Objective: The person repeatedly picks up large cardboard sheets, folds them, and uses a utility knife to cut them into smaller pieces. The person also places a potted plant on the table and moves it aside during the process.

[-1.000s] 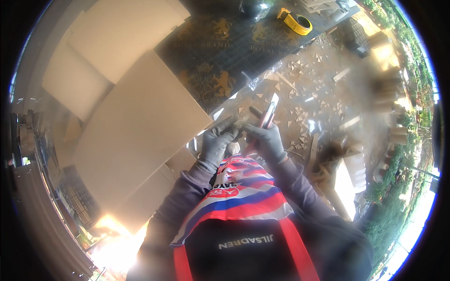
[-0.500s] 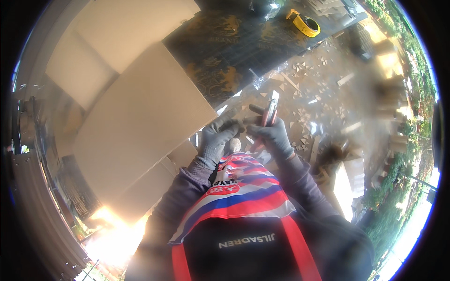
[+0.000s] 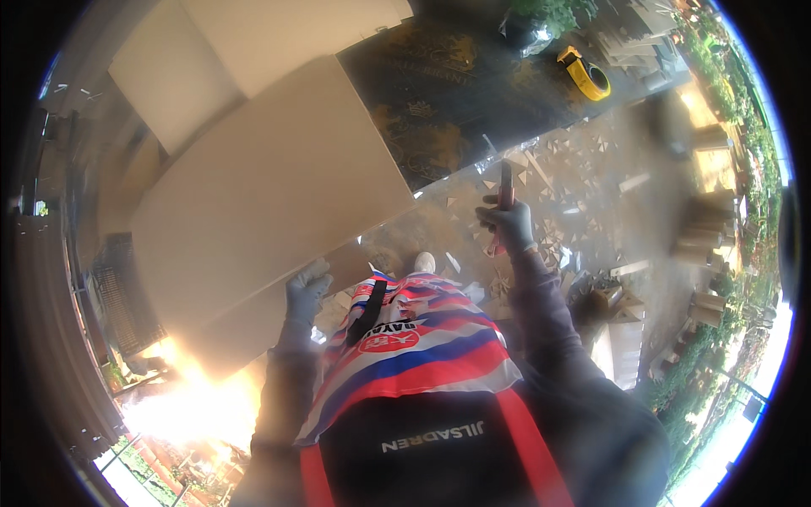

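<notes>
Right arm: the forearm extends forward from the near right, and the gloved right hand point(image 3: 509, 226) is positioned over the floor point(image 3: 608, 215), to the right of the large brown board point(image 3: 279, 186). Its fingers are clamped on the red handle of a utility knife point(image 3: 506, 198); some fingertips project toward the left. The dark end of the knife points to the far side, and the lower end of the handle shows below the grip.

Left arm: the forearm extends forward from the near left, and the gloved left hand point(image 3: 307, 289) is located at the near edge of the board. Its fingers appear bent inward; whether they close on anything cannot be told, nor can contact with the board.

Changes relative to one second earlier: the hands were close together in front of the body and are now well apart, the left displaced to the near left and the right farther forward. The knife remains in the right hand; its upper end, bright earlier, now appears dark. A dark strip point(image 3: 367, 313) now shows on the striped cloth point(image 3: 448, 346) over the person's front. The whole scene has shifted in view.
</notes>
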Demonstrator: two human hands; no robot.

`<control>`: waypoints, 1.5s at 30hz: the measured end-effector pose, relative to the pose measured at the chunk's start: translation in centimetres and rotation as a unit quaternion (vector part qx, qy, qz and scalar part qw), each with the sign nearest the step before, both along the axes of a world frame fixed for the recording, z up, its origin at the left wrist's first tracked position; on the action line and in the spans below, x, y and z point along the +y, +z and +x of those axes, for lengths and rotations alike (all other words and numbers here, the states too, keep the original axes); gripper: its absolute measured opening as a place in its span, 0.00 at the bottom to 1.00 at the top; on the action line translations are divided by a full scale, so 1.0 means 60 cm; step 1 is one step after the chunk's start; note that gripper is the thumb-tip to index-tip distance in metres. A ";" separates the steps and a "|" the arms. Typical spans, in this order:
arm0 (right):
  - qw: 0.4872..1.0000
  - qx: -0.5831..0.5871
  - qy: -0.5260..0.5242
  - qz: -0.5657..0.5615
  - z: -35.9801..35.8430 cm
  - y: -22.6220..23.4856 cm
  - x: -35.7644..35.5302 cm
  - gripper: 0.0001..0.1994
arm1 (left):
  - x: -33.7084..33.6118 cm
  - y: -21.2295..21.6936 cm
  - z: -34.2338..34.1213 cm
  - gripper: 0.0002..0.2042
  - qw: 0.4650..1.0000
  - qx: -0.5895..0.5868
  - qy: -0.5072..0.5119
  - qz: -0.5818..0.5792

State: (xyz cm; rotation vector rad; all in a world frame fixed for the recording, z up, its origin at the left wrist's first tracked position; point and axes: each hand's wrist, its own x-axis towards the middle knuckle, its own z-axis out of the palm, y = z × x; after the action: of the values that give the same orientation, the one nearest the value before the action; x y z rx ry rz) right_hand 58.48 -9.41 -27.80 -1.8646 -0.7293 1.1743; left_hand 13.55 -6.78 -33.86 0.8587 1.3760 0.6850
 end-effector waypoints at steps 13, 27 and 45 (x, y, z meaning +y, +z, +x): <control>0.957 0.264 0.109 0.049 -0.154 0.095 0.051 0.23 | 0.039 0.139 0.234 0.14 0.982 -0.160 -0.056 -0.079; 0.986 0.155 -0.021 0.062 -0.065 -0.079 0.007 0.22 | 0.016 -0.045 0.213 0.31 0.972 -0.012 -0.219 -0.084; 0.968 0.214 -0.129 0.006 -0.063 -0.113 0.081 0.14 | 0.025 -0.025 -0.109 0.33 0.664 0.628 -0.250 0.319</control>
State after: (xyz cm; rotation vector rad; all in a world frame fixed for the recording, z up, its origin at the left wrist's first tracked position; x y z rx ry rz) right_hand 54.71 -4.55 -34.58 -1.5613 -0.2447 1.3328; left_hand 6.98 -5.26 -35.37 2.4886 1.9179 -0.0112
